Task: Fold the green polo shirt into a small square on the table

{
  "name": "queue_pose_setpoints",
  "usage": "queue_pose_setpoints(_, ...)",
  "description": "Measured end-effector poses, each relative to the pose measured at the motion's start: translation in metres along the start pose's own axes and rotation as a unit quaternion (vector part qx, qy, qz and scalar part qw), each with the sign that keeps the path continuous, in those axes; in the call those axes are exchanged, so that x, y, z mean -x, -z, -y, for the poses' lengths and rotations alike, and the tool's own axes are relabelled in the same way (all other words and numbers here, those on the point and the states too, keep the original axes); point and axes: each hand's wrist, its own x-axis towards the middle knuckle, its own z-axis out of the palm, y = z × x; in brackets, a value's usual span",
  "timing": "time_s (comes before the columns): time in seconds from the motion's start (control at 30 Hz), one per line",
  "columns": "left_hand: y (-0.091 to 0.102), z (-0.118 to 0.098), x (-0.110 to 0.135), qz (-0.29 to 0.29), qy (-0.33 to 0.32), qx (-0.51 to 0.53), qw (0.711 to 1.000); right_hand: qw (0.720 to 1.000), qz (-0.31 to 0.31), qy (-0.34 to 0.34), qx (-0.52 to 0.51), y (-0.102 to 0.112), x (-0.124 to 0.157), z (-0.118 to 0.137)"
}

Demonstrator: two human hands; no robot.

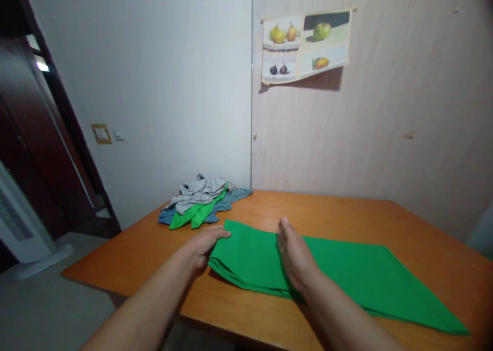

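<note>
A long piece of green cloth [346,269], folded into a flat strip with several layers at its near edge, lies across the front of the table. My left hand [208,243] pinches its left end, thumb on top and fingers underneath, and that end is raised slightly off the wood. Left of the cloth's middle, my right hand [295,256] stands on its side edge, fingers stretched out and together, pressing across the cloth. Whether the cloth is a garment, I cannot tell.
A rumpled pile of grey, green and blue clothes [200,202] lies at the back left of the orange-brown wooden table [300,207], near the wall. A white upright appliance [23,222] stands on the floor at left. Fruit pictures [306,48] hang on the wall.
</note>
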Motion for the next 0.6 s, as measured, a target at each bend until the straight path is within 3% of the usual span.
queue_pose_setpoints(0.1, -0.003, 0.004, 0.001, 0.003, -0.015, 0.013, 1.000, 0.991, -0.032, -0.056, -0.114, -0.028, -0.003, -0.003)
queue_pose_setpoints(0.23, -0.006, 0.007, 0.001, 0.007, -0.033, 0.025, 0.999, 0.985, -0.066, -0.075, -0.139, -0.052, -0.010, -0.012)
queue_pose_setpoints(0.43, -0.018, 0.003, 0.001, 0.032, -0.054, 0.067, 0.996, 0.985, -0.101, -0.047, -0.130, -0.056, -0.020, -0.042)
queue_pose_setpoints(0.6, -0.046, -0.006, 0.002, 0.072, -0.068, 0.103, 0.990, 0.982, -0.098, -0.068, -0.143, -0.059, -0.016, -0.038)
